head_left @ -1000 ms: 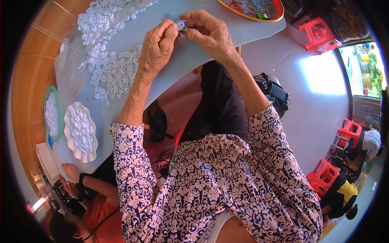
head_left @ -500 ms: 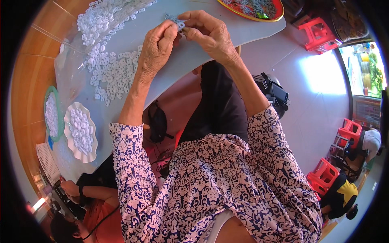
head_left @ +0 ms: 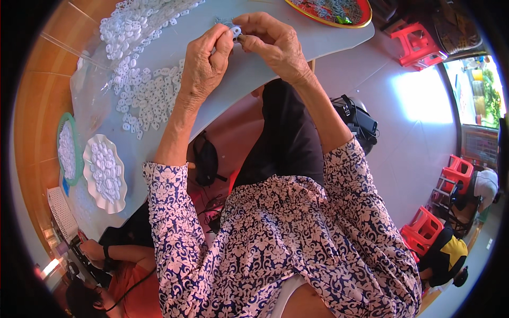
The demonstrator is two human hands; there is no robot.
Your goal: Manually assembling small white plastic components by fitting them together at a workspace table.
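Note:
Close together above the far side of the table, my two hands meet at a small white plastic piece with a hole [head_left: 236,32]. My left hand [head_left: 204,66] is closed, its thumb and forefinger pinching the piece. My right hand [head_left: 275,47] has its thumb and forefinger at the piece's other side, around something too small to make out; its other fingers are bent. Just beyond the hands lies a little heap of grey metal bits [head_left: 222,21]. Left of my left hand, loose white plastic pieces [head_left: 154,95] lie spread on the pale table [head_left: 143,151].
More white pieces [head_left: 124,32] are heaped at the far left. A scalloped white dish [head_left: 121,185] and a green basket [head_left: 79,153] hold white parts. A gold-rimmed red tray [head_left: 366,18] carries metal bits. A person in orange [head_left: 132,286] sits at left; red stools [head_left: 416,45] stand at right.
My left hand has turned and dropped slightly, its fingers curled a little more. The white piece has shifted slightly upward; my right hand is almost where it was.

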